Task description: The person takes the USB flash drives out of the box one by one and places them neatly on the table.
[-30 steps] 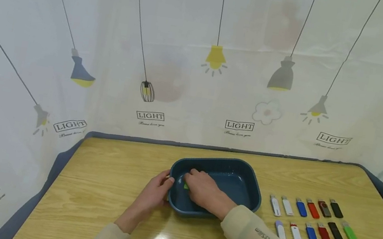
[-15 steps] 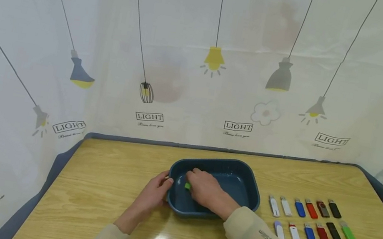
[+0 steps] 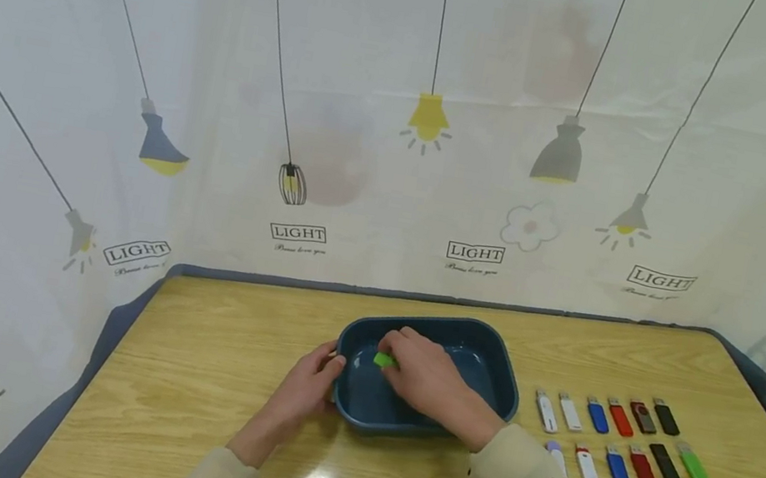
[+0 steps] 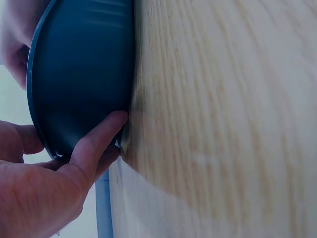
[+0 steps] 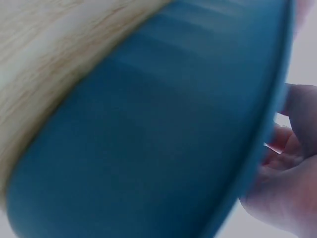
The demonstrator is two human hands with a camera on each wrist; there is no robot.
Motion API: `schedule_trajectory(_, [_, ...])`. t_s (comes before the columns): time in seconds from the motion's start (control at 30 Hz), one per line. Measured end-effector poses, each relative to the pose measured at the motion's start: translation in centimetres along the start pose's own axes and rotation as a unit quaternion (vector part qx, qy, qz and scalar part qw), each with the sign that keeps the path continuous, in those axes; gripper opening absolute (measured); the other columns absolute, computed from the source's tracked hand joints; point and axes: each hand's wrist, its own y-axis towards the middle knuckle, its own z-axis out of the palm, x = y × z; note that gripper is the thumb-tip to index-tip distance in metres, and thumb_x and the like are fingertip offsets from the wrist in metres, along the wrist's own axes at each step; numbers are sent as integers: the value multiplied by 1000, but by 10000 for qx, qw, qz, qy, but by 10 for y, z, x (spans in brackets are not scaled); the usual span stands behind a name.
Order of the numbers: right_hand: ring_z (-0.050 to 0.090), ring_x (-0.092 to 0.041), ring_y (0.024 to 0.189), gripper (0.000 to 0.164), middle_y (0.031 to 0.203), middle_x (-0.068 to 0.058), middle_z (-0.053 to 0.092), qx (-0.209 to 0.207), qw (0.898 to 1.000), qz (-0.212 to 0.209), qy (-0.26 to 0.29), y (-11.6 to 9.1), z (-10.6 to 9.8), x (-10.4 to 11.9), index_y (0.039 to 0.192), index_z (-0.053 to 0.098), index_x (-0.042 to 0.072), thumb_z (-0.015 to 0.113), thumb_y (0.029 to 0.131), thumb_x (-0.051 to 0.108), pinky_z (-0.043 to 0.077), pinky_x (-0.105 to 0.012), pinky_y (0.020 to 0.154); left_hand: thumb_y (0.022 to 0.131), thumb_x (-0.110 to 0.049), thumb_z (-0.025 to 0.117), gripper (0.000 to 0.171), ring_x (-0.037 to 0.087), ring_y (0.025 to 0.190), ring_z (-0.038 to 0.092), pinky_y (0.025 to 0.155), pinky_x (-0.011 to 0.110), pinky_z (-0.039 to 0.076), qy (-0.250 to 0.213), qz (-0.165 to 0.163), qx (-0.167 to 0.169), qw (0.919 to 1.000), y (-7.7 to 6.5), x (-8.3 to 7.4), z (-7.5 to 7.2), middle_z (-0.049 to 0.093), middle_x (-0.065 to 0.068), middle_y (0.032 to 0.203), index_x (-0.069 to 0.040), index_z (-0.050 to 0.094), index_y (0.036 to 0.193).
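Observation:
A dark blue plastic basin (image 3: 390, 426) stands on the wooden table. At its left end my left hand (image 3: 307, 383) grips the wall, thumb at the rim and fingers against the outside, as the left wrist view also shows. My right hand (image 3: 429, 374) reaches over the basin and pinches a green USB stick (image 3: 383, 359). Only the stick's green end shows; the fingers hide the rest. In the right wrist view the basin's outer wall (image 5: 133, 129) covers much of the picture, with part of the right hand (image 5: 292, 163) beyond the rim.
Two rows of USB sticks lie right of the basin, among them a blue stick (image 3: 618, 468), a black stick (image 3: 667, 468) and another green stick (image 3: 695, 466). The right forearm passes close to the nearer row. A lamp-patterned white curtain (image 3: 372, 212) hangs behind the table (image 3: 223, 331).
My right hand has lifted slightly and shifted right inside the basin, with more of the green USB stick showing. The left hand keeps its grip on the basin.

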Motion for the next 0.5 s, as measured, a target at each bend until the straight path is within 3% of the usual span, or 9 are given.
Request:
schedule_trajectory(0.23, [61,-13,88,24,98,2,63,-391,9978,306,449,-22,-26,1,115,70,9,79,93,14,54,-34,76,113,-22,41,52,41,123,58,84,49,61,107,12,-92,9999,1,0,1,42,32,154,3,33,158])
schedule_trajectory(0.5, [63,-13,90,26,101,0,65,-821,9947,308,530,-52,-50,-11,116,69,6,78,94,14,56,-32,76,113,-22,41,53,45,127,55,87,52,60,107,-25,-94,9999,2,1,2,40,32,155,3,31,159])
